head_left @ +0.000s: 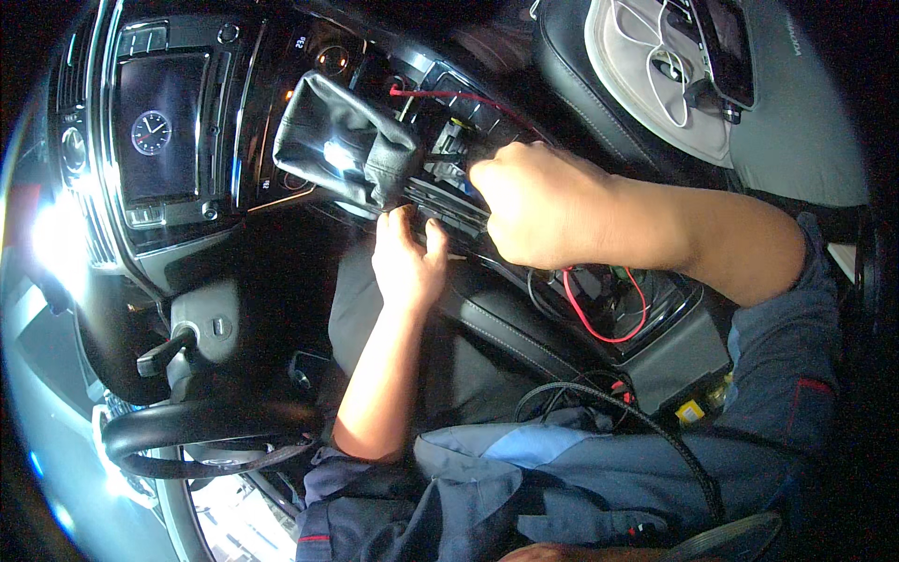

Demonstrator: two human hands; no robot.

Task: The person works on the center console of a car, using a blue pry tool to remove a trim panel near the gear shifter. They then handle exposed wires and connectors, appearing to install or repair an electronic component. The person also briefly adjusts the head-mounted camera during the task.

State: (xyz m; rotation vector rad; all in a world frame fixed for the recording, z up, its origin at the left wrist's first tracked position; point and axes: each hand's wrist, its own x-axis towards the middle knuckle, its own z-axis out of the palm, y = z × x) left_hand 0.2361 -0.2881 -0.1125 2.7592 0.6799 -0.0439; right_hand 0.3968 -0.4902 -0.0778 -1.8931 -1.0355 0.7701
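In the car's centre console, a black leather shifter boot (328, 126) lies beside an opening with switchgear (447, 140) and a thin red wire (440, 94) running across it. My right hand (538, 201) is closed at the opening's right side; whatever is inside its fingers is hidden. Below the boot, my left hand (407, 253) has its fingertips against the edge of the console trim (435, 211), thumb apart from the fingers. Behind my right forearm, red and black wire leads (609, 332) loop over the rear part of the console.
A screen (164, 108) fills the dashboard at left, above the steering wheel (159, 440). A seat (590, 112) at top right holds a pale pad (613, 56), white earphones and a dark device (726, 56). A black braided cable (655, 431) crosses my lap.
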